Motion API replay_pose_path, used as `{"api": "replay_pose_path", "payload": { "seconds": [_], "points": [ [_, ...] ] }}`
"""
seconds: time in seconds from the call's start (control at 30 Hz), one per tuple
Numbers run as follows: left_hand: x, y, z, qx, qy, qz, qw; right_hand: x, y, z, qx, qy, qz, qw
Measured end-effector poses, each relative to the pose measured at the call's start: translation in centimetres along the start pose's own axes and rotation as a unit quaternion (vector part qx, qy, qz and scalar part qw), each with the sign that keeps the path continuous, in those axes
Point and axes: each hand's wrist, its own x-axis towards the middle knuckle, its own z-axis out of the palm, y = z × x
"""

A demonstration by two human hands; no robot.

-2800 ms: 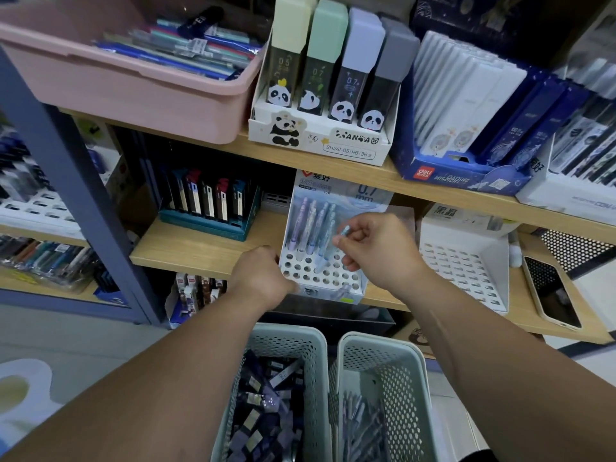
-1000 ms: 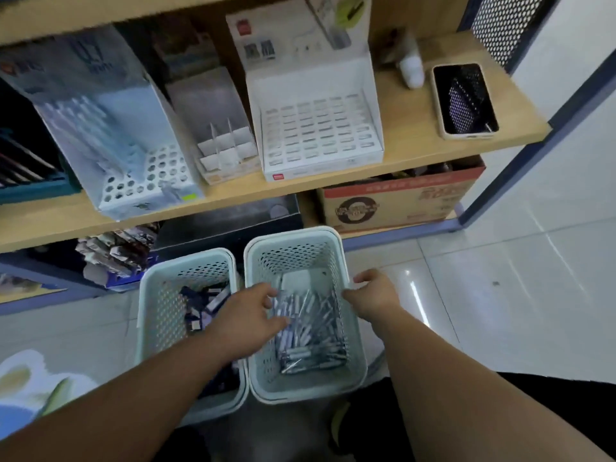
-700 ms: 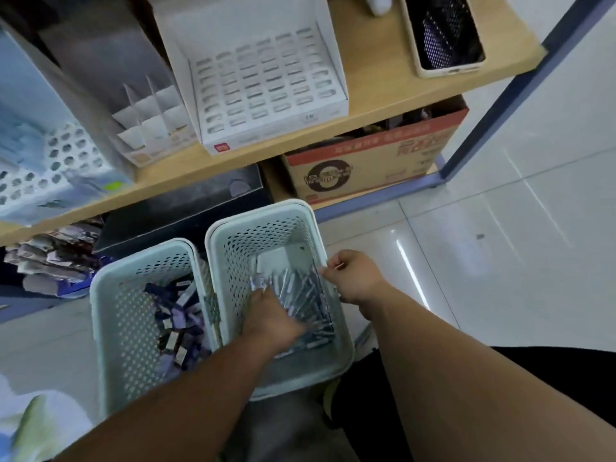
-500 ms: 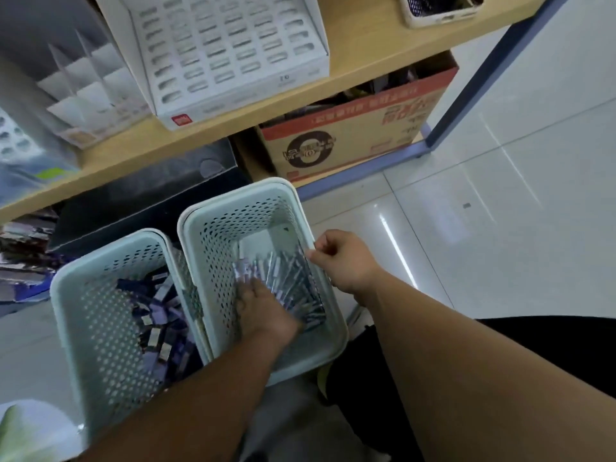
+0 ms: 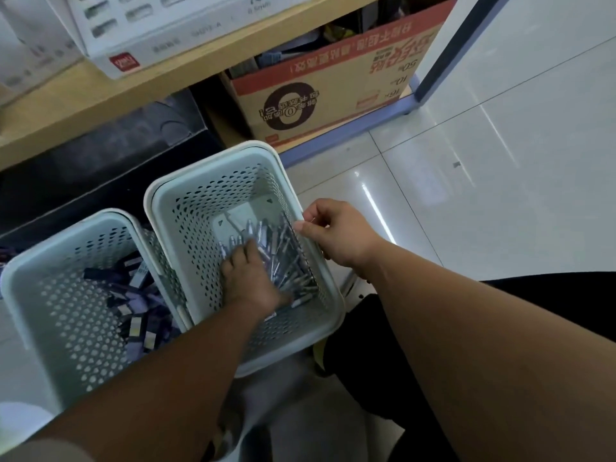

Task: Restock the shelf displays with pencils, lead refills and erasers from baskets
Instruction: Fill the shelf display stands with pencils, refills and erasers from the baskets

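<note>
Two pale green baskets stand side by side on the floor [image 5: 500,168], in the lower left and middle of the frame. The middle basket [image 5: 213,168] holds the pencils [image 5: 283,248], a loose heap of grey ones lying along its right side. The left hand [image 5: 248,281] is inside this basket with its fingers down among the pencils. It is blurred, so it cannot be told whether the fingers grip any pencil. The right hand [image 5: 336,233] is at the right rim of the same basket, with the thumb over the edge and the other fingers curled, holding the rim. The lower-left basket [image 5: 66,241] contains small dark purple packs [image 5: 136,305]. Above, a wooden shelf [image 5: 133,91] crosses the upper left and carries a white display box [image 5: 173,38]. Under the shelf, at upper middle, stands a brown carton [image 5: 326,91].
</note>
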Motion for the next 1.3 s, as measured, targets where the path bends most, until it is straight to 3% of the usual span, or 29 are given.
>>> {"api": "replay_pose_path", "payload": {
  "seconds": [0.23,0.33,0.83,1.03,1.3],
  "points": [
    [0.8,0.2,-0.2,-0.044,0.013,-0.015,0.999,0.4,0.7,0.2,0.000,0.006,-0.009,1.000],
    [1.0,0.4,0.0,-0.058,0.002,-0.052,0.997,0.6,1.0,0.2,0.001,0.006,-0.014,1.000],
    [2.4,0.1,-0.7,-0.126,-0.072,-0.095,0.985,0.5,1.1,0.1,-0.024,-0.003,-0.016,1.000],
    [2.1,0.2,-0.3,-0.138,-0.068,-0.086,0.984,0.3,1.0,0.1,-0.030,-0.002,-0.013,0.999],
    [3.5,0.0,-1.7,-0.205,-0.186,-0.105,0.955,0.2,1.0,0.2,-0.032,-0.002,-0.010,0.999]
  ]
}}
